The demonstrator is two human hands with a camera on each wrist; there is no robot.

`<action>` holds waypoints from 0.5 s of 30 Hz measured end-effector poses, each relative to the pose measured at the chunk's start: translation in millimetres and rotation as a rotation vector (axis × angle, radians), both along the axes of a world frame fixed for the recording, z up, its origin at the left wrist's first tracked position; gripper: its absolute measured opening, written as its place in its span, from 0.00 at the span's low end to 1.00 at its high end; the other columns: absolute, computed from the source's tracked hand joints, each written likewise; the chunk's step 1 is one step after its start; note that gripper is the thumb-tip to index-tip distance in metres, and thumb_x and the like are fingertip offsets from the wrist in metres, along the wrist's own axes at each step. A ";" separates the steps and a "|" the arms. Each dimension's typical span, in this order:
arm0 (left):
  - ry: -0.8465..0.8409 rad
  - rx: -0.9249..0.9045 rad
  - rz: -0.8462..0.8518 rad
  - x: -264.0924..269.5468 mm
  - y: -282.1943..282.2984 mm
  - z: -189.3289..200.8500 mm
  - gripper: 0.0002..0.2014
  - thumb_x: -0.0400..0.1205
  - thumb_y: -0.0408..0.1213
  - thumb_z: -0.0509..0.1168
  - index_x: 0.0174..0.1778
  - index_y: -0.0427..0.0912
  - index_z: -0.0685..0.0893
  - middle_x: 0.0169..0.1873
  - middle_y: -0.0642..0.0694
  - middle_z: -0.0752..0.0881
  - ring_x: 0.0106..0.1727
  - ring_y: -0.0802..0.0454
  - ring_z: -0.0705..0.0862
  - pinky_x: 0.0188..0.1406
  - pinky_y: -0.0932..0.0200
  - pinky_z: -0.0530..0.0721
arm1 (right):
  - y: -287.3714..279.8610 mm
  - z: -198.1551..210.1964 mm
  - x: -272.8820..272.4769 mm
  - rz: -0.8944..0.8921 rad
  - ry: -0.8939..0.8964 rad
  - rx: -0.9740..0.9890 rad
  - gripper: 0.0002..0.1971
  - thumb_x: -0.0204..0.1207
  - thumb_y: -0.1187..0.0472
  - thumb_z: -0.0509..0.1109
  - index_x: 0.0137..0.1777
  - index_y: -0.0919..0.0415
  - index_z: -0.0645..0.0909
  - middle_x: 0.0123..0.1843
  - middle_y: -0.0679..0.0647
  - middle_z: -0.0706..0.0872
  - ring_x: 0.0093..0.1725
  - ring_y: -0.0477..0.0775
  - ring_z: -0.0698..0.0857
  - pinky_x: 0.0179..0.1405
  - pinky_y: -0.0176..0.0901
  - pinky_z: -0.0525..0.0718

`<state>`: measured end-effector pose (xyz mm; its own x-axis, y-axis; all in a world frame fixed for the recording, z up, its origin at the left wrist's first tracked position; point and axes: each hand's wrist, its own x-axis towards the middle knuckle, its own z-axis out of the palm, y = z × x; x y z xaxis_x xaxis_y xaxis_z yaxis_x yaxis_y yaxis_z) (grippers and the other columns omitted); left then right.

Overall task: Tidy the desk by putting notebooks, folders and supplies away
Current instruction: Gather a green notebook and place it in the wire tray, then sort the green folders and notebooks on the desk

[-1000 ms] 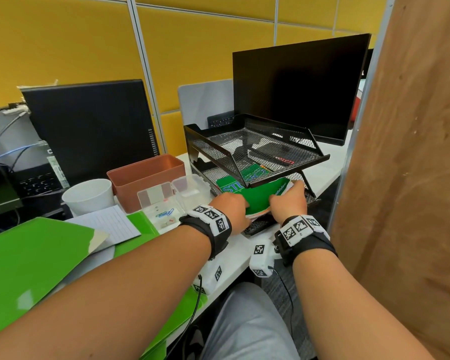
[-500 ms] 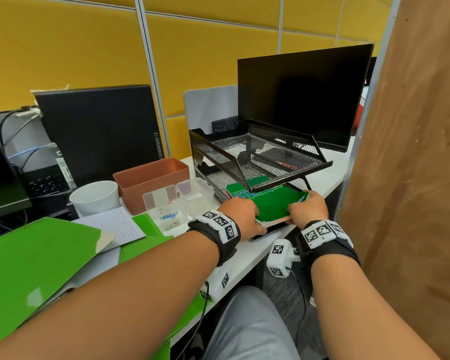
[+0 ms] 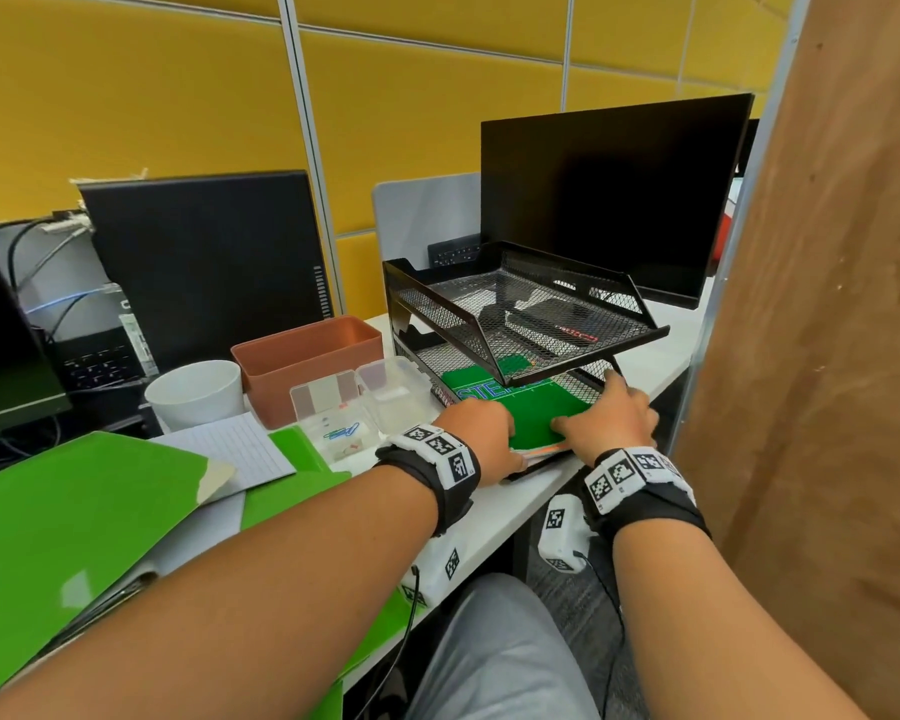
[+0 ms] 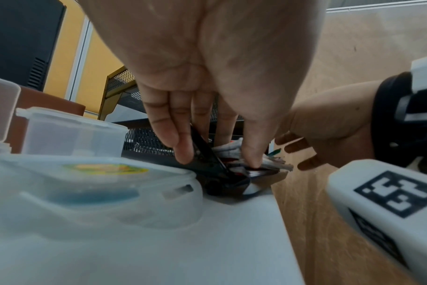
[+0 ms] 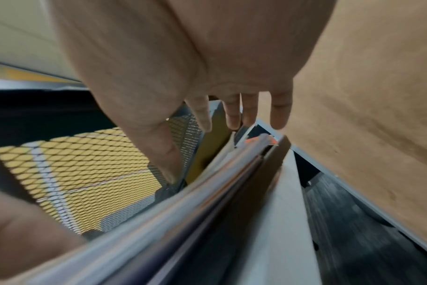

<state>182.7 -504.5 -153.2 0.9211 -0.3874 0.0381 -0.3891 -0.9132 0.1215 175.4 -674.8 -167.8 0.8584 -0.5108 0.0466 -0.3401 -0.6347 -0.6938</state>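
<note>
Under the upper shelf of the black mesh tray (image 3: pixel 531 309), a green notebook (image 3: pixel 536 410) atop a thin stack was lodged partway into the lower tier, its near edge projecting over the desk (image 3: pixel 494 517). That edge was flanked by both hands: the left hand (image 3: pixel 481 433) pinched its left corner, while the right hand (image 3: pixel 611 415) was pressed with straight fingers against the right side.
</note>
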 end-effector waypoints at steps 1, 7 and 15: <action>0.000 -0.002 0.003 -0.6 0.6 0.0 0.20 0.78 0.56 0.72 0.57 0.45 0.91 0.54 0.44 0.91 0.56 0.43 0.88 0.58 0.49 0.88 | 3.4 4.1 -1.1 -0.018 -0.045 -0.025 0.40 0.69 0.50 0.81 0.80 0.50 0.69 0.80 0.57 0.70 0.80 0.65 0.67 0.76 0.65 0.71; -0.030 -0.043 -0.007 -9.5 19.4 20.1 0.19 0.80 0.54 0.70 0.65 0.52 0.89 0.57 0.49 0.90 0.58 0.46 0.87 0.58 0.52 0.87 | 24.8 31.9 -7.1 0.258 -0.028 -0.019 0.09 0.74 0.55 0.75 0.42 0.62 0.85 0.40 0.57 0.88 0.47 0.62 0.87 0.49 0.48 0.83; 0.001 -0.237 0.079 -35.9 73.6 80.5 0.08 0.81 0.49 0.71 0.46 0.53 0.94 0.44 0.56 0.92 0.47 0.55 0.88 0.52 0.53 0.90 | 58.4 55.1 -33.3 0.650 0.104 -0.105 0.20 0.81 0.51 0.74 0.36 0.68 0.86 0.21 0.51 0.69 0.13 0.43 0.65 0.15 0.32 0.66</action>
<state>146.8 -430.9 -72.7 0.9484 -0.2942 0.1183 -0.3171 -0.8869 0.3360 142.1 -616.4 -112.6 0.9929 0.1145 -0.0314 0.0728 -0.7957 -0.6013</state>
